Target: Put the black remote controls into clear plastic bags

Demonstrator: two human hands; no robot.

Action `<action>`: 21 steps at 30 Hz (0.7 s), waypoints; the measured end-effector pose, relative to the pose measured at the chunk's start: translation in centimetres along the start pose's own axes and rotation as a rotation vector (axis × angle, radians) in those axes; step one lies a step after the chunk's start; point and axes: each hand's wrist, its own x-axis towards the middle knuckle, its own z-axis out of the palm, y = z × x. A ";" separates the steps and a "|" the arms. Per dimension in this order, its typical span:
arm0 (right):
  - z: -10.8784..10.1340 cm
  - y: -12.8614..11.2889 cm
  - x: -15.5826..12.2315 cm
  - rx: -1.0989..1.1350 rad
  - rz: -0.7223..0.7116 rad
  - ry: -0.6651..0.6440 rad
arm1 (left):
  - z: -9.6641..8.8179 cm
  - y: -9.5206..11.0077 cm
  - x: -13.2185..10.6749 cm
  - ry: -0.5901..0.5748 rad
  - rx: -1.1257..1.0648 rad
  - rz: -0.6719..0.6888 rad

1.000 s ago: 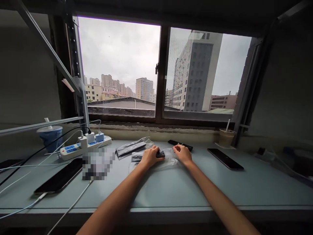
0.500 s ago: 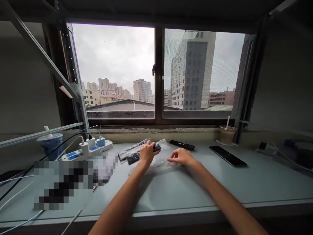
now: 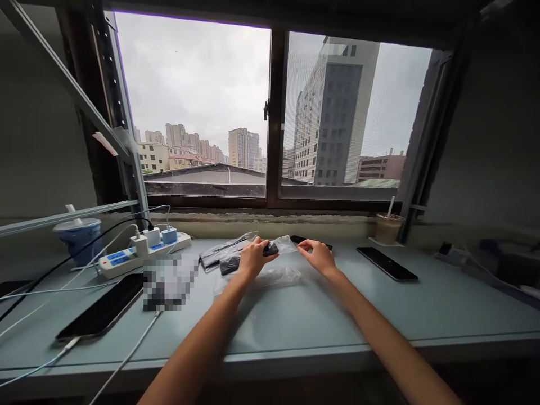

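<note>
My left hand (image 3: 253, 257) is closed around a long black remote control (image 3: 230, 264), whose two ends show on either side of the fingers. A clear plastic sleeve (image 3: 286, 245) sticks out from its right end. At the tip of that sleeve, the thumb and forefinger of my right hand (image 3: 317, 256) pinch the plastic. Below both hands lies a crumpled clear plastic bag (image 3: 270, 278) on the table. Just left of my left hand rests another plastic-wrapped dark item (image 3: 219, 252), its kind unclear. A second black remote control (image 3: 298, 239) lies behind my right hand, partly hidden by it.
A power strip (image 3: 143, 252) with plugs and cables stands at the left, beside a blue cup (image 3: 80, 239). Nearer is a black phone (image 3: 103, 306) on a cable, next to a blurred-out item. At the right are a dark tablet-like device (image 3: 386, 263) and a drink cup (image 3: 388, 229).
My right hand has come up to the sleeve's free end and now pinches it; before, it was apart from it. The left hand keeps its hold. The view has shifted slightly.
</note>
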 end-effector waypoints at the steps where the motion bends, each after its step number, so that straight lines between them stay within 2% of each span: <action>1: 0.1 0.1 0.0 0.024 0.007 0.009 | 0.1 -0.1 0.0 -0.006 -0.013 0.016; 9: 1.8 0.0 0.1 0.195 0.065 -0.090 | 0.9 -0.5 0.1 0.017 -0.046 0.120; 14: 2.2 0.4 0.4 0.246 0.074 -0.116 | 1.1 -0.3 0.0 0.020 -0.021 0.124; 19: 2.1 0.6 0.2 0.157 0.090 -0.029 | 1.0 -0.1 -0.2 0.008 -0.012 0.113; 21: 2.2 0.7 0.3 0.188 0.089 -0.025 | 1.1 -0.2 -0.3 -0.003 -0.004 0.116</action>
